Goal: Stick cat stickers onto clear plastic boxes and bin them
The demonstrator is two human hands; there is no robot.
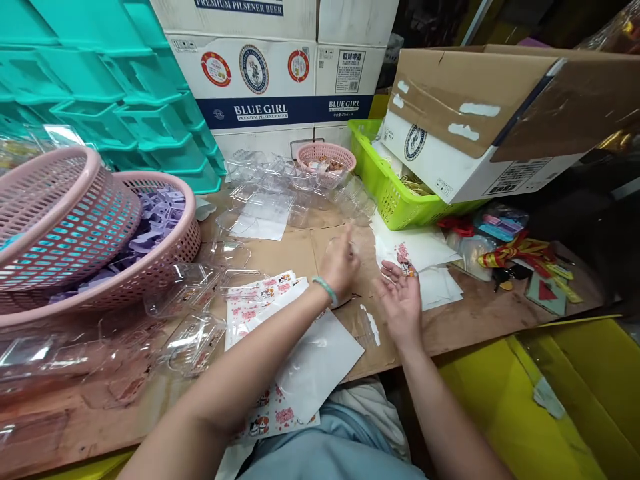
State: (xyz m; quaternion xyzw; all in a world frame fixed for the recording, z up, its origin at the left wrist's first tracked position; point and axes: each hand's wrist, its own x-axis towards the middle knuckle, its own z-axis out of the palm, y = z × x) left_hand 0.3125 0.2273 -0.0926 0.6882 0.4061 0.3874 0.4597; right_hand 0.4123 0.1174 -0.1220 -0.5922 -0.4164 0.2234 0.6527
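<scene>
My left hand [341, 265], with a pale green bracelet, is raised over the brown cardboard work surface [320, 248]. Its index finger points up and the other fingers curl in; what they hold, if anything, is hidden. Palm up, my right hand [401, 301] has its fingers partly bent, and a small cat sticker [404, 255] with pink lettering shows at its fingertips. Behind that hand lie white sheets [425, 245]. Printed cat sticker sheets [260, 299] lie under my left forearm, partly covered by a plain white sheet [325, 353].
Clear plastic containers [193, 333] crowd the left side, and more clear plastic [270, 177] lies at the back. Pink baskets [165, 257] hold purple pieces. A small pink basket [326, 157], green basket [395, 200], beer cartons [280, 80] and teal bins [165, 133] stand behind.
</scene>
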